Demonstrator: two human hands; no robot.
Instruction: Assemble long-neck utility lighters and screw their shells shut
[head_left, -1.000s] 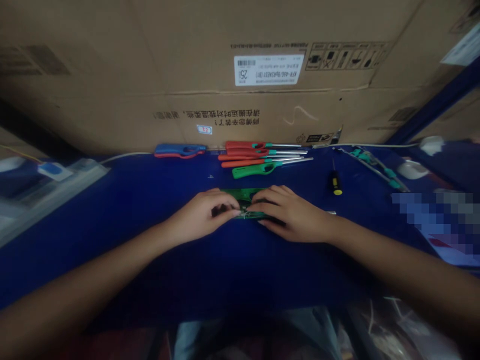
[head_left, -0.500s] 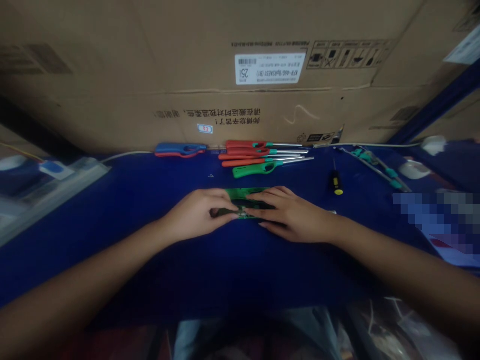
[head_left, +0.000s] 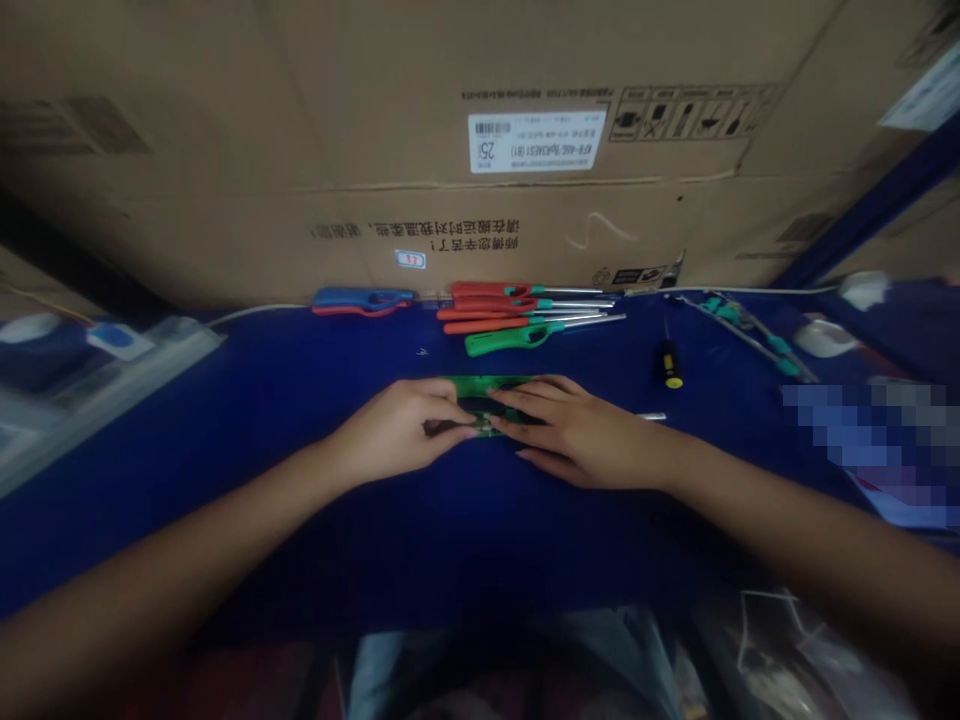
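The left hand (head_left: 397,425) covers the left end of the green shell (head_left: 469,387); its grip is narrow, thumb and forefinger almost meeting over the near side, though whether anything is pinched there cannot be told. The shell lies on the tabletop (head_left: 420,560) between the hands, long axis running left to right, directly right of the left grip and left of the right one. Neither hand is clearly nearer: both touch it. The right hand (head_left: 581,430) spreads its fingers over the right half; I cannot tell whether its grip closes on anything.

On the carton (head_left: 247,180) behind, all upside down: two Chinese lines, including 师傅您辛苦了!; a small tag (head_left: 410,260), too blurred to read surely; then a white label (head_left: 536,141) with "25" and "KFR-46G", the rest uncertain.
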